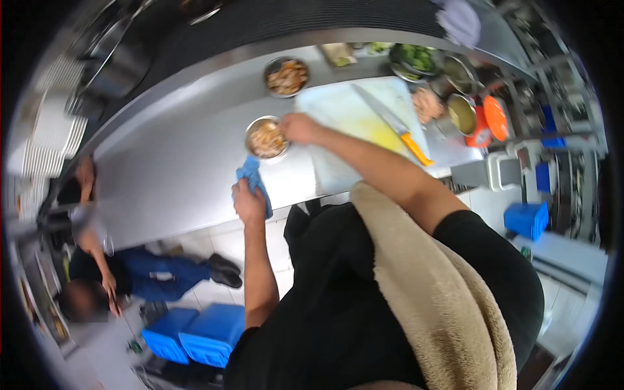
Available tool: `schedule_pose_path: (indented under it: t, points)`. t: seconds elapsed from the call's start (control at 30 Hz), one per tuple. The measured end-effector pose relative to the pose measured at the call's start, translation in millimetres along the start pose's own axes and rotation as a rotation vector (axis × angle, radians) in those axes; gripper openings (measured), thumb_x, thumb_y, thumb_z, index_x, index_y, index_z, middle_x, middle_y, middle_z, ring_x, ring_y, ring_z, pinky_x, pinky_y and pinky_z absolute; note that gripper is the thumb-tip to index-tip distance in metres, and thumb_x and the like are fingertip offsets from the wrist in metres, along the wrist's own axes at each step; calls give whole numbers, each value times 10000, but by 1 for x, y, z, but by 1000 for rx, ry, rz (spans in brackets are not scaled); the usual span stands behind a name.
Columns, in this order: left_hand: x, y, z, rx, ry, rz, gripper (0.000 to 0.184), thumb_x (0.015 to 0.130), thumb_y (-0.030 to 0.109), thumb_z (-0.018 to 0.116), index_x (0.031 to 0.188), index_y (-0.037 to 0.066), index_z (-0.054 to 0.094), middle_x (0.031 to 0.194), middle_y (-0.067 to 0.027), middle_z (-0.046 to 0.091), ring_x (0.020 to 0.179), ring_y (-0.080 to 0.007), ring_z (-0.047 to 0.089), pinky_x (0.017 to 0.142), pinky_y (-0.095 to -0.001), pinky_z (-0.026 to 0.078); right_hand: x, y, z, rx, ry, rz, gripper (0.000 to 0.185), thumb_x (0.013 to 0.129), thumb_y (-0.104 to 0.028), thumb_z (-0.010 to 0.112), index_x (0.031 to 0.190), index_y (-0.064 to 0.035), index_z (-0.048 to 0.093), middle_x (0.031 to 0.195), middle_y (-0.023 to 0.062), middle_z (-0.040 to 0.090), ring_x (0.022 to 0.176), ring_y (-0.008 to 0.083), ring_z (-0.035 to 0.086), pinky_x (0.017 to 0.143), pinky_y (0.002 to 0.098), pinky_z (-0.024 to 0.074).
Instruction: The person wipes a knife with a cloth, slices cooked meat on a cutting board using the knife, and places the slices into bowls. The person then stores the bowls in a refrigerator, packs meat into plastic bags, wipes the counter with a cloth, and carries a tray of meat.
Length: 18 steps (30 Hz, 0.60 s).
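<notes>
My left hand [247, 203] is closed around a blue cloth [252, 172] at the counter's front edge, just below a small metal bowl [267, 155]. Pale, shredded-looking food [266, 138] fills that bowl. At the bowl's right rim is my right hand [299, 129], its fingers curled and seemingly gripping the edge. Behind it stands a second metal bowl [268, 88] with browned food pieces [286, 76]. To the right lies a white cutting board [331, 104] with yellow stains, and across it rests a knife [383, 112] with an orange-yellow handle.
Beyond the board are a bowl of green leaves [416, 58], a pot of yellowish contents [461, 116] and an orange-lidded container [480, 133]. Another person [97, 270] is at the left. Blue bins [211, 331] stand on the floor; stacked white plates [49, 153] are far left.
</notes>
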<state>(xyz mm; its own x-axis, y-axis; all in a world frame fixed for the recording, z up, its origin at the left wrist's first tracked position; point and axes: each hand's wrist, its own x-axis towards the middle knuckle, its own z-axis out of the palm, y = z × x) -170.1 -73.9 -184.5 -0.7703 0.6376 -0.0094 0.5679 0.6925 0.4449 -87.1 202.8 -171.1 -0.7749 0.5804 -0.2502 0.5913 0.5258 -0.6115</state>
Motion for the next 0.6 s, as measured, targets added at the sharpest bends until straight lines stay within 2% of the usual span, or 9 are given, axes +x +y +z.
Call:
schedule_pose_path:
  t: [0.07,0.17,0.27,0.3,0.4,0.43,0.5,0.57,0.6]
  points:
    - [2,9,1,-63,-25,13,324,852,103,699,1160,92,599,1164,-211,584,1039,-446,636,900,-532,538,6,6,15,-324,-77,-235,334,914,-269,586,1009,16,731,1025,279,718,995,421,708,893,504,563]
    - [7,10,9,-79,13,231,400,851,101,702,1243,92,626,1217,-214,581,1100,-429,628,951,-513,529,-38,-27,-6,1,112,82,302,894,-248,589,955,8,738,971,279,721,948,432,712,871,496,571]
    - [20,17,-7,-187,-237,354,534,849,149,731,1368,119,611,1315,-239,572,1207,-419,599,1003,-483,516,-76,-22,-33,99,173,131,298,885,-242,590,952,12,731,975,291,714,952,450,703,890,509,560]
    - [30,21,-21,-111,-341,384,568,886,284,745,1406,100,610,1350,-259,611,1246,-399,610,1038,-439,501,-92,-18,-45,169,234,158,319,891,-259,584,962,22,719,965,295,710,949,457,697,885,517,557]
    - [82,36,-50,-132,-684,227,575,931,440,704,1350,49,651,1294,-266,669,1176,-378,670,1020,-415,511,-148,16,-71,190,388,182,321,901,-264,605,985,33,696,927,283,711,901,438,705,846,504,561]
    - [96,61,-64,-105,-551,222,605,975,496,641,1307,-9,665,1261,-260,693,1082,-361,721,986,-404,528,-169,28,-75,262,431,193,318,902,-260,620,996,36,689,882,276,711,852,421,714,810,492,569]
    - [149,52,-13,-330,-264,176,562,1013,451,605,1314,-22,643,1234,-234,706,963,-350,744,892,-401,575,-220,45,-94,450,382,379,307,907,-238,641,1017,46,678,764,240,699,708,361,720,711,455,579]
    - [166,104,-7,-634,-382,-88,527,1040,388,586,1362,-29,572,1149,-187,707,919,-320,731,818,-389,605,-273,66,-101,499,545,388,308,933,-234,629,995,66,656,674,193,682,604,297,710,630,425,574]
    - [173,122,0,-662,-402,-155,533,1045,375,577,1392,-27,530,1167,-186,685,931,-316,722,800,-389,612,-299,86,-97,460,600,426,309,946,-233,619,976,74,642,669,189,684,596,287,713,622,421,573]
